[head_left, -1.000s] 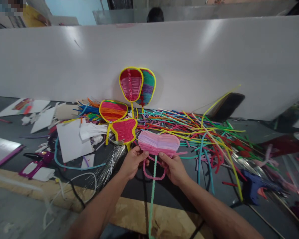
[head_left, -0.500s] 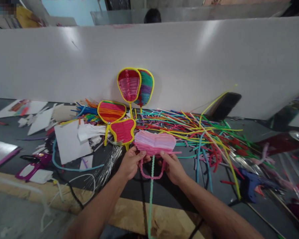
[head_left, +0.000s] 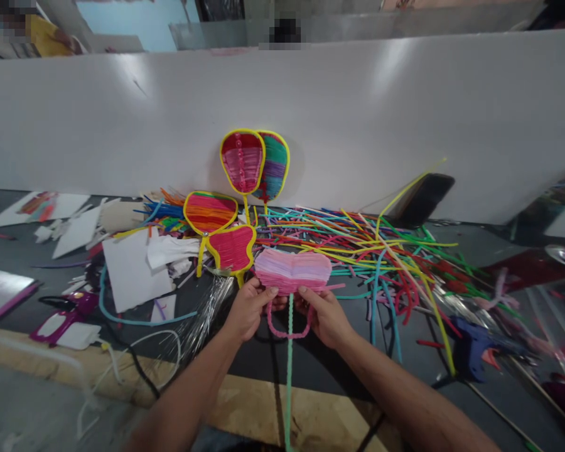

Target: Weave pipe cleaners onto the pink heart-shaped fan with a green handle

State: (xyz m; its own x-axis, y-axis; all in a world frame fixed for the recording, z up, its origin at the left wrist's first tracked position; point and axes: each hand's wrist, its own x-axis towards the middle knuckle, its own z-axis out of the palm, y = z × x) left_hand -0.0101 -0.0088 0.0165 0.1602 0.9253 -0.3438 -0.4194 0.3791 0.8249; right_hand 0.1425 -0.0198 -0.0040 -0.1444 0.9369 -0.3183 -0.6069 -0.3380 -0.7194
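Observation:
Between my two hands is a pipe-cleaner fan [head_left: 292,267], filled with rows of pink and lilac. Its lower part is a bare pink loop, crossed by a long, twisted pale green stem [head_left: 289,376] that hangs toward me. My left hand [head_left: 247,311] pinches the lower left edge of the filled rows, thumb on top. On the right, my right hand [head_left: 327,314] grips the same edge with its thumb on the lowest pink row. A loose pink end [head_left: 336,287] sticks out past it. Fingers under the fan are partly hidden.
Yellow-rimmed fans [head_left: 242,160] lean on the white panel [head_left: 339,113]; others [head_left: 233,248] lie beside my left hand. Loose pipe cleaners [head_left: 320,226] spread behind and right. A blue glue gun [head_left: 471,348] lies right, a dark phone [head_left: 424,198] leans behind, and white cards [head_left: 134,270] lie left.
My right thumb has shifted slightly left along the fan's lower edge. The green stem's lower end has swung a little right. Both hands keep their hold.

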